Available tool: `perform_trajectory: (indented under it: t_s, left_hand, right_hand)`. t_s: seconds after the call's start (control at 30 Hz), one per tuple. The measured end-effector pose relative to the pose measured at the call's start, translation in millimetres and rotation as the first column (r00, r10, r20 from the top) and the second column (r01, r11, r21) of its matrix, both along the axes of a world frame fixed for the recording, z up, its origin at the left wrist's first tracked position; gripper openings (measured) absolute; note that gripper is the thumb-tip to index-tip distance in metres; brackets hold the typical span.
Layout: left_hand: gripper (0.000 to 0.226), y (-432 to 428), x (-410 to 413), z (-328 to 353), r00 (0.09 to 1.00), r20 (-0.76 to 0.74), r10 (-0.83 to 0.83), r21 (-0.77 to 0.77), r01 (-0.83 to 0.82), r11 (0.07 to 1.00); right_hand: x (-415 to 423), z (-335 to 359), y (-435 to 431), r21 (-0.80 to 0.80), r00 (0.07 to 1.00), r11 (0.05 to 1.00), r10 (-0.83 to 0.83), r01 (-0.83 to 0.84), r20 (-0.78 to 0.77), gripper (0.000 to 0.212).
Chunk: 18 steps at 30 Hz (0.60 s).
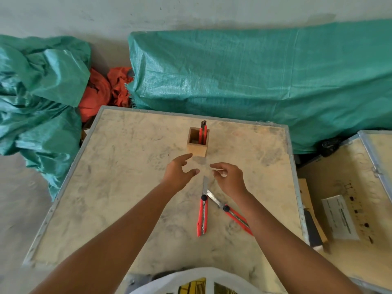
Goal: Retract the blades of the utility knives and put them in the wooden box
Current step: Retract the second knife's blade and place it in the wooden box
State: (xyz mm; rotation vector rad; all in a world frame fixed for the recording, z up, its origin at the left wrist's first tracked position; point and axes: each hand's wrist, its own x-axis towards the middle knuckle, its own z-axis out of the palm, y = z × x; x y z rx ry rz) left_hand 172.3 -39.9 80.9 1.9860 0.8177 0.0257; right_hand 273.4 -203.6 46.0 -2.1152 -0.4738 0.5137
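Observation:
A small wooden box (196, 149) stands on the table top, and one red utility knife (203, 132) stands upright inside it. Two more red utility knives lie nearer me with their blades out: one (202, 215) points away from me, the other (235, 216) lies slanted, its blade tip meeting the first knife near the black knob. My left hand (180, 171) hovers between the box and the knives, fingers spread and holding nothing. My right hand (230, 177) hangs above the blade tips, fingers curled loosely, holding nothing. My right forearm covers the slanted knife's rear end.
The table is a pale worn board with a metal rim (70, 172). Green tarpaulin bundles (254, 77) and orange cloth (99, 92) lie behind it. A second board with a white paper label (339, 217) sits to the right, across a narrow gap.

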Motion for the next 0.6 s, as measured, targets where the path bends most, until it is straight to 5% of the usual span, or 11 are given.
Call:
perform_trajectory:
  t_s: [0.3,0.6]
  left_hand:
    - [0.064,-74,-89,-52,0.986,-0.132,0.1,-0.142,-0.118,0.983]
    - [0.068,-127,-103,-92,0.952,-0.288,0.1,-0.107,-0.136,0.985]
  right_hand:
    - [-55,-35,-36,-0.172,0.966,0.962,0.18,-0.213,-0.188,0.028]
    - [-58,-61,-23,-0.312,0.934,0.89,0.267,-0.334,-0.236,0.051]
